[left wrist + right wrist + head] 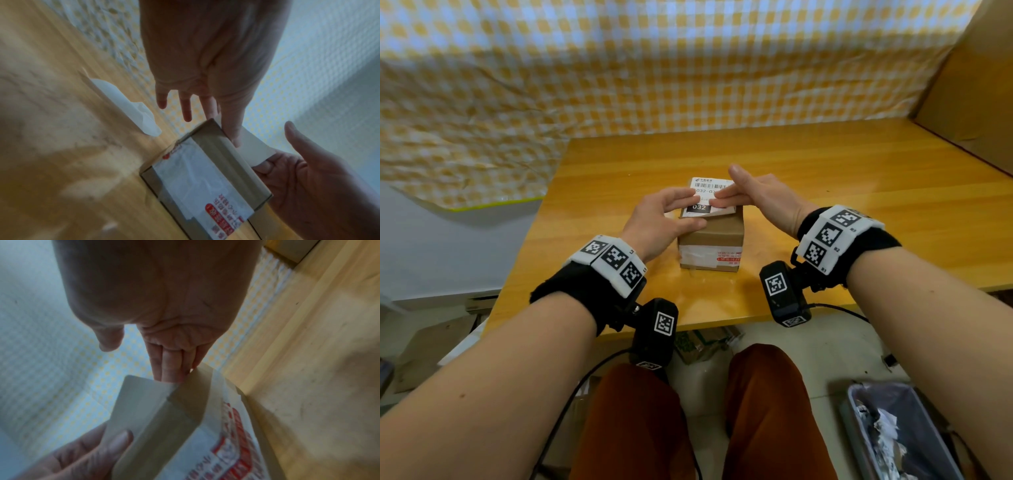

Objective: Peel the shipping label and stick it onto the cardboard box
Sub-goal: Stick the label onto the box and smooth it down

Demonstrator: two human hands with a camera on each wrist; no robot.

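Note:
A small cardboard box (710,240) (205,172) (197,421) stands in the middle of the wooden table (825,192). The white shipping label (703,192) (252,146) (139,402), with a barcode and "032", lies on the box top, and its near edge is lifted. My left hand (671,212) (216,113) has its fingers on top of the label and its thumb under the raised near edge, pinching it. My right hand (750,195) (172,363) lays straight fingers flat on the label's right side, thumb raised clear.
A crumpled white backing sheet (131,107) lies on the table beyond the box. A checked cloth (619,68) hangs behind, and a large cardboard panel (969,85) stands at the back right. A bin with paper scraps (893,431) sits on the floor at my right.

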